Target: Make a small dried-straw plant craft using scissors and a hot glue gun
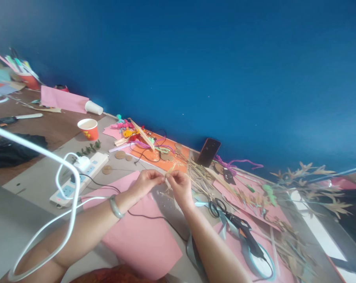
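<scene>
My left hand [148, 182], with a pale bangle [116, 206] on its wrist, is closed in a pinch. Facing it, my right hand [180, 188] pinches too, and the fingertips of both nearly meet. Between them shows a thin straw-coloured piece [170, 170], perhaps dried plant; the fingers hide most of it. Below the hands lies a sheet of pink paper [142, 239]. Dried stalks [200, 173] spread just right of my right hand, near black-handled scissors [217, 207].
A power strip [87, 177] with a looping white cable [74, 212] lies left. A red paper cup [88, 129] stands behind it. A phone [209, 152] leans on the blue wall [195, 78]. A glue gun [245, 232] and a tape roll [273, 261] lie right.
</scene>
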A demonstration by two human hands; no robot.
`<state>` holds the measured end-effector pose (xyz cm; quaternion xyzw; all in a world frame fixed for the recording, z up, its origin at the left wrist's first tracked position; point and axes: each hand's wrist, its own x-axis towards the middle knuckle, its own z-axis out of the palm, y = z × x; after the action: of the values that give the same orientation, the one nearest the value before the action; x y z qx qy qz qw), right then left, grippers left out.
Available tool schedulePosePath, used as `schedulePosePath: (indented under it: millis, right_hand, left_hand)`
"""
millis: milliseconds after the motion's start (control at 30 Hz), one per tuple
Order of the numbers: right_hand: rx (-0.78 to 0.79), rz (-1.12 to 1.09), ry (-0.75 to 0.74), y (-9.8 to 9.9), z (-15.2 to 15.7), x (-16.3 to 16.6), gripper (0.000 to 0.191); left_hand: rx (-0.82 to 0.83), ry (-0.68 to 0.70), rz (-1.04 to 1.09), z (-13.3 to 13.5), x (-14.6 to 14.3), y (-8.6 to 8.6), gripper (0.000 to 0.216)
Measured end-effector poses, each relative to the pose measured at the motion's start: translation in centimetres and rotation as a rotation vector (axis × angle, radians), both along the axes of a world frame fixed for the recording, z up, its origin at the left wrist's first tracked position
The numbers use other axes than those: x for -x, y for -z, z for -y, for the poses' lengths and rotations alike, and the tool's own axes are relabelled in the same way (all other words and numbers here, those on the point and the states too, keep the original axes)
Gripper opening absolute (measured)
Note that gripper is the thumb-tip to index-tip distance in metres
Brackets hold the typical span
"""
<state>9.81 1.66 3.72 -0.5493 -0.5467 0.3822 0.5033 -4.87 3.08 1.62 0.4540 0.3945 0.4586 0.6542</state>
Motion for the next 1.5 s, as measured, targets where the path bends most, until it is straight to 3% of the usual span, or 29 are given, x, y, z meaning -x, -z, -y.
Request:
schedulePosePath:
  millis: [200, 467, 900, 1167, 1500]
  right_hand:
    - [0.045, -0.059, -0.009, -0.2, 0.1, 0.1, 0.021]
    - [0.167, -0.26, -0.101, -0.1, 0.0, -0.3, 0.026]
    - [0.139, -0.306, -0.126, 0.6, -0.8, -1.3, 0.027]
    - [0.183, -0.367, -0.137, 0.5, -0.8, -1.0, 0.029]
    - [-0.067, -0.268, -0.065, -0.2, -0.2, -1.0, 0.022]
  left_hand:
    - [-0.033, -0.029, -0.009, 0.1, -0.1, -0.2, 0.023]
    - [-0.066, 0.09, 0.051, 0.4, 0.4, -1.0, 0.021]
    - [-0.068, 0.09, 0.007, 0.1, 0.5, -0.3, 0.024]
    - [-0.086, 0.095, -0.008, 0.4, 0.7, -0.9, 0.023]
    - [-0.027, 0.042, 0.048, 0.2, 0.4, -1.4, 0.026]
